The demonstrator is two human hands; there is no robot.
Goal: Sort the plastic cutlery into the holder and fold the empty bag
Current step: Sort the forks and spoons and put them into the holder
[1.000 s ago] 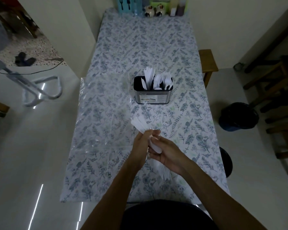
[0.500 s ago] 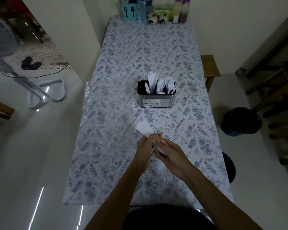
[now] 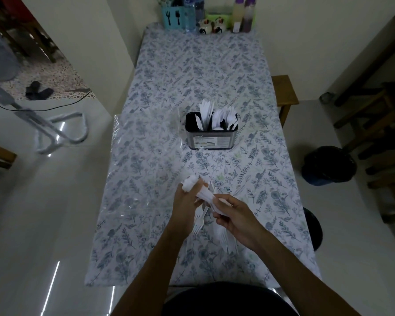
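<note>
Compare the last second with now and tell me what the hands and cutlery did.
Both hands kept hold of the white cutlery bundle. The left hand now grips its upper end, the right hand the handles, and forks now hang out below. The holder and the clear bag stayed put on the table.

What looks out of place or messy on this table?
Little does. The clear plastic bag lies crumpled and unfolded left of the holder. A fork dangles tines-down from the bundle in both hands.
</note>
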